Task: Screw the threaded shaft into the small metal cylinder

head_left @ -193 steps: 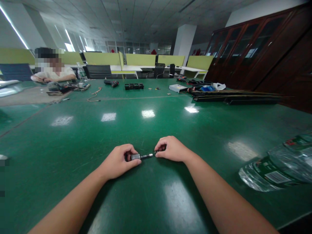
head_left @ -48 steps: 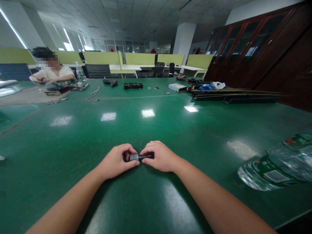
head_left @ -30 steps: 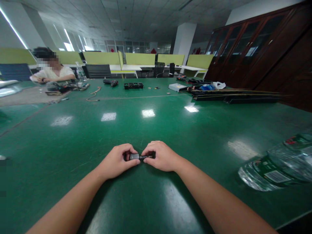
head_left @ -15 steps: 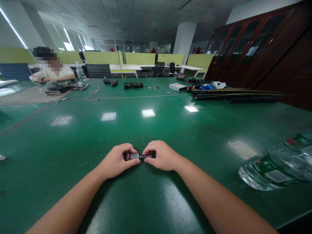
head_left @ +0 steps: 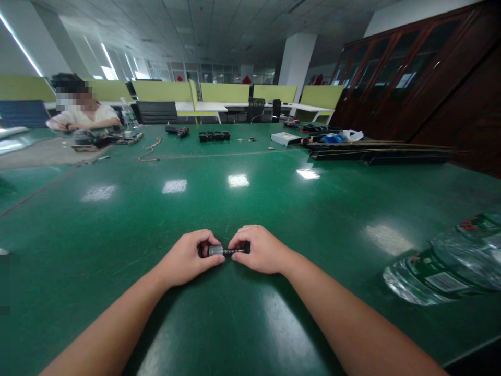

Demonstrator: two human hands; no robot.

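A small metal part with a silver cylinder (head_left: 216, 251) and a dark ridged shaft (head_left: 230, 252) lies sideways between my hands, low over the green table (head_left: 219, 209). My left hand (head_left: 190, 259) is closed round the silver cylinder, thumb in front and fingers behind. The thumb and fingers of my right hand (head_left: 261, 250) pinch the shaft's right end, which they partly hide. The fingertips of the two hands are a small gap apart.
A large clear bottle (head_left: 446, 277) lies at the right. Far back are a power drill (head_left: 178, 131), a black part (head_left: 214, 136), a cord (head_left: 149, 152), a white box (head_left: 285, 138) and long black strips (head_left: 344, 151). A person (head_left: 84, 115) sits at the far left.
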